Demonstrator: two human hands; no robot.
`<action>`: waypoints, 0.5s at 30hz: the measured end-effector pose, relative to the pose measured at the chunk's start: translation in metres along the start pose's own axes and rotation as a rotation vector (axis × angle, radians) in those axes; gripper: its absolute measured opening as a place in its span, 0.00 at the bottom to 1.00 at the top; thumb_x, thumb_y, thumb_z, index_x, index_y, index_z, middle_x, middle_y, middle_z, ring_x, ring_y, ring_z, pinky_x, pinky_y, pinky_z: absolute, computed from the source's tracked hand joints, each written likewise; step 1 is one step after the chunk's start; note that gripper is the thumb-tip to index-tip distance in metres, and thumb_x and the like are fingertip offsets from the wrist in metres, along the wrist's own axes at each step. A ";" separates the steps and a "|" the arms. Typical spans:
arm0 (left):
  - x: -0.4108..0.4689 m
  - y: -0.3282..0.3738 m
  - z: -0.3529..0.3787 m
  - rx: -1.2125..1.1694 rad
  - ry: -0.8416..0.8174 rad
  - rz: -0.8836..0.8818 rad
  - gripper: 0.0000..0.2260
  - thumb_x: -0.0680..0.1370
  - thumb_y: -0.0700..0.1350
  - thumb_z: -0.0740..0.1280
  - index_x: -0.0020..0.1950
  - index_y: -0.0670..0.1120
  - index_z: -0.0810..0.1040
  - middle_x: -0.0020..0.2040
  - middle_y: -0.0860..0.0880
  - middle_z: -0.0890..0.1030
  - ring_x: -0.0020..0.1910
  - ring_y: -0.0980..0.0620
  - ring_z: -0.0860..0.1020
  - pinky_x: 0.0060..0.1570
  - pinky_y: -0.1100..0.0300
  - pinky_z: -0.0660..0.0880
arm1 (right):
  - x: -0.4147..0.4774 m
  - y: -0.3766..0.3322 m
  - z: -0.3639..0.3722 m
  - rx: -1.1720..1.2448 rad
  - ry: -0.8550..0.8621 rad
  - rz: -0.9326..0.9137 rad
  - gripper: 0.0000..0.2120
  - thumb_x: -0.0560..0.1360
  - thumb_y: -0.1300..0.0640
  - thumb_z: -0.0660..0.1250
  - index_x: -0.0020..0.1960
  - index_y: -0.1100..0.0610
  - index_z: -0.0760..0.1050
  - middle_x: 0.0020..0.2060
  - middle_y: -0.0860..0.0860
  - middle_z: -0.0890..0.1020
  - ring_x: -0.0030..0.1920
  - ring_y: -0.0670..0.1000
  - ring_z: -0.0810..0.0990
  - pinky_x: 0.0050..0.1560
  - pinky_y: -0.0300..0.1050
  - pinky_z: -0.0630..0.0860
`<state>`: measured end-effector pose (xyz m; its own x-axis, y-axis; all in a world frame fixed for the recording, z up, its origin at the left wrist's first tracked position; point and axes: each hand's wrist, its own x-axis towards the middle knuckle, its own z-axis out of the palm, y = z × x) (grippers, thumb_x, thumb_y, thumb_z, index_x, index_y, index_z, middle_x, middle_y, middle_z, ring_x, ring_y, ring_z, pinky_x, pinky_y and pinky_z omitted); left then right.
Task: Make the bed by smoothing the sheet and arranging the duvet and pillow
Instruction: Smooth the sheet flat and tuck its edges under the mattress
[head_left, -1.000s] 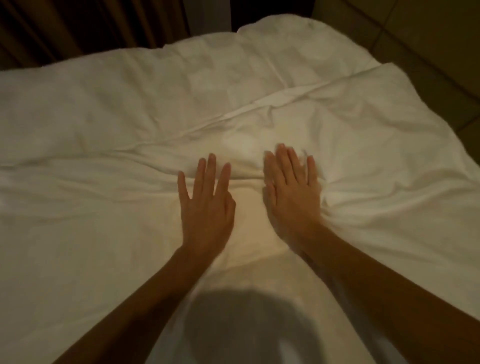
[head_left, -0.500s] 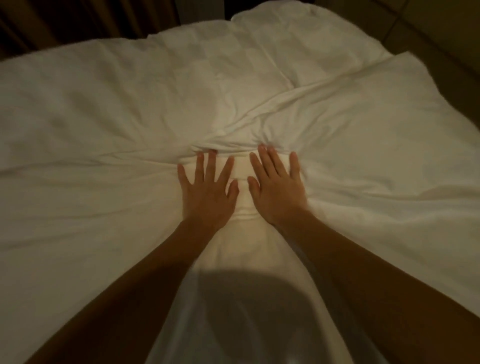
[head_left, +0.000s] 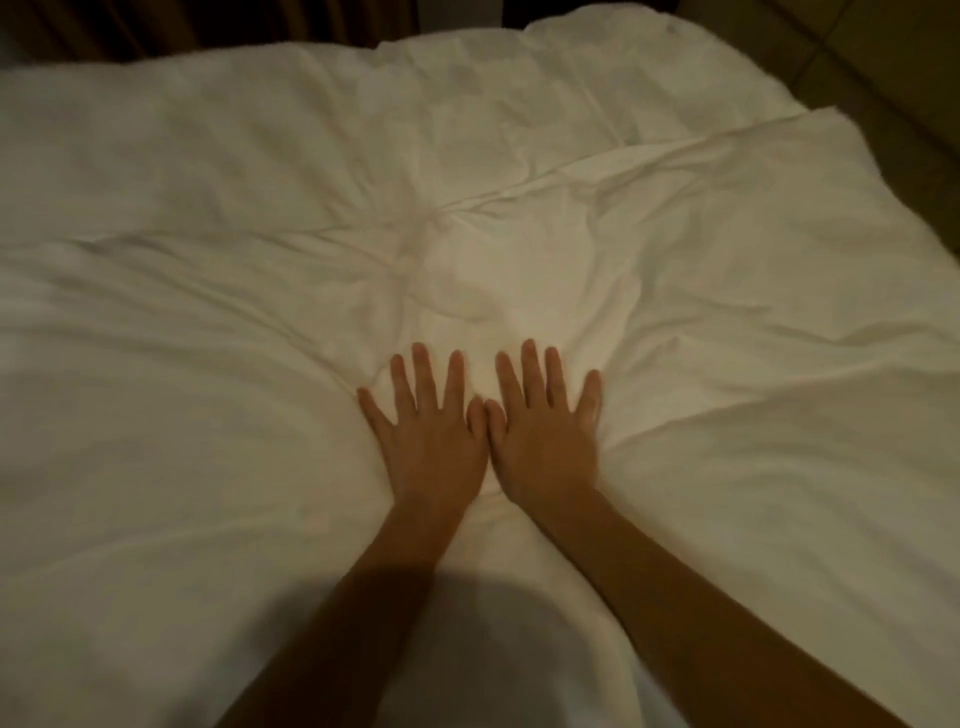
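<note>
1. Both hands had drawn together since half a second earlier. Their thumbs now touched, where a strip of cloth had shown between them.
2. At the upper left, a dark curtain (head_left: 156, 26) hung behind the bed.
3. The white duvet (head_left: 208, 441) covered the bed across the whole view. It was creased, with a long fold (head_left: 597, 171) running up toward the right.
4. The left hand (head_left: 431, 447) lay palm down on the duvet near the centre. Its fingers (head_left: 423, 379) were straight and spread wide, and they held nothing.
5. The right hand (head_left: 545, 447) lay just beside it, also flat on the duvet with its fingers splayed. Its little finger was blurred, and wrinkles fanned out from its outer edge.
6. At the upper right, a tiled floor (head_left: 883, 78) showed past the bed's corner.
</note>
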<state>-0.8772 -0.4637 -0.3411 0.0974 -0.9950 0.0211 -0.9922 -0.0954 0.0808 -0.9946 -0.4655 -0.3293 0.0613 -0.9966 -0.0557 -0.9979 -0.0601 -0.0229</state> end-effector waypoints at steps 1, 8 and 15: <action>0.001 0.000 -0.001 0.013 -0.028 0.012 0.26 0.81 0.57 0.44 0.78 0.53 0.58 0.78 0.42 0.58 0.77 0.39 0.57 0.69 0.30 0.50 | 0.001 0.000 0.000 -0.004 -0.014 0.000 0.27 0.82 0.44 0.40 0.79 0.49 0.47 0.78 0.53 0.51 0.78 0.55 0.49 0.71 0.69 0.44; -0.041 -0.081 -0.051 0.038 0.039 0.141 0.27 0.83 0.57 0.39 0.76 0.51 0.65 0.76 0.42 0.63 0.76 0.41 0.59 0.72 0.35 0.48 | -0.001 -0.022 -0.023 0.005 -0.071 0.066 0.26 0.82 0.48 0.42 0.79 0.51 0.45 0.79 0.53 0.46 0.78 0.56 0.44 0.71 0.69 0.40; -0.115 -0.272 -0.073 0.123 0.015 -0.183 0.27 0.82 0.60 0.42 0.78 0.53 0.59 0.78 0.41 0.58 0.77 0.38 0.56 0.66 0.25 0.49 | -0.100 -0.205 -0.046 0.281 0.140 -0.196 0.25 0.81 0.47 0.47 0.75 0.52 0.64 0.74 0.56 0.64 0.75 0.60 0.60 0.69 0.72 0.51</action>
<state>-0.6132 -0.3210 -0.2929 0.2768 -0.9604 0.0325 -0.9599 -0.2779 -0.0372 -0.7970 -0.3566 -0.2731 0.2279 -0.9671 0.1134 -0.9222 -0.2517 -0.2935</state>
